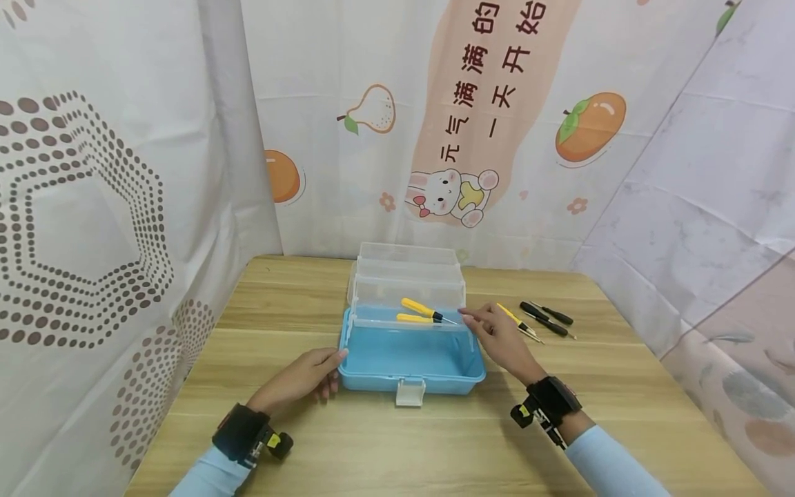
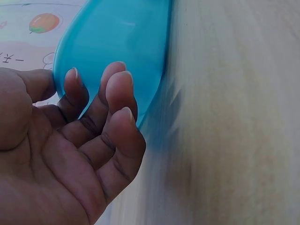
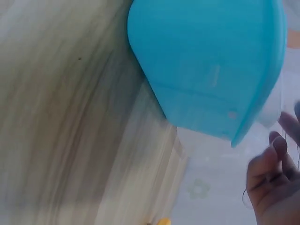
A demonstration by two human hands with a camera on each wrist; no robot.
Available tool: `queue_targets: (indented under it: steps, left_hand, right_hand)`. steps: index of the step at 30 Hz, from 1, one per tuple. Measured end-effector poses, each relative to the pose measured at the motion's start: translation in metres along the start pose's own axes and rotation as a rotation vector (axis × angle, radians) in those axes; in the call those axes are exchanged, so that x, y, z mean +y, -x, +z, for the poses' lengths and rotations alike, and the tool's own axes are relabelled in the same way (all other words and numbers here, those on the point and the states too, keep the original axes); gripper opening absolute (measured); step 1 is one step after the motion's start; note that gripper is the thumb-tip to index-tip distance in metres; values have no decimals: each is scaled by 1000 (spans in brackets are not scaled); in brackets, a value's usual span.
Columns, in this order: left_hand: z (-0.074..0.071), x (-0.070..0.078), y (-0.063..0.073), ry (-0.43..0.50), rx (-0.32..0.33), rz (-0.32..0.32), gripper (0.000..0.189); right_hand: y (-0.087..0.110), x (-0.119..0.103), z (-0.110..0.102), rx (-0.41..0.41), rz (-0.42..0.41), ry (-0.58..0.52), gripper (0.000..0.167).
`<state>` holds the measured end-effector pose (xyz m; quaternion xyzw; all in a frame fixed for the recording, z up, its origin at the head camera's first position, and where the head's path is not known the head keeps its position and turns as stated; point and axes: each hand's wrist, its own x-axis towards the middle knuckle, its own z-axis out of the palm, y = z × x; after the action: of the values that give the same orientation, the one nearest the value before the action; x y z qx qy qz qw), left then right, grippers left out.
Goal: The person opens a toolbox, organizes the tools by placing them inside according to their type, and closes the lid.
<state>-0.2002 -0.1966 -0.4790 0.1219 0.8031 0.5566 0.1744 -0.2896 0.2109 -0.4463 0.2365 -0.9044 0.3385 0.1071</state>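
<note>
A light-blue toolbox [image 1: 410, 352] stands with its clear lid and tray raised at the back. Two yellow-handled screwdrivers [image 1: 419, 308] lie in the clear tray [image 1: 373, 314]. My left hand [image 1: 304, 376] holds the box's left rim, thumb on top and index finger against the outer wall; the other fingers curl loosely beside it in the left wrist view. At the tray's right end is my right hand [image 1: 499, 338], its fingertips close to the tray edge and the screwdriver shafts. The right wrist view shows those fingers [image 3: 262, 166] slightly parted, nothing visible between them.
Right of the box, behind the right hand, lie another yellow screwdriver [image 1: 509, 314] and several black-handled ones [image 1: 546, 321]. A white latch [image 1: 410, 392] hangs at the box's front. Printed curtains [image 1: 335, 62] border the wooden table [image 1: 298, 297].
</note>
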Motion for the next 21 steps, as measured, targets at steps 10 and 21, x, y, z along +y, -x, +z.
queue_targets:
  steps: [10, 21]
  left_hand:
    - [-1, 3, 0, -14, 10, 17, 52]
    - [-3, -2, -3, -28, -19, 20, 52]
  right_hand:
    - [16, 80, -46, 33, 199, 187, 28]
    - [43, 151, -68, -53, 279, 291, 14]
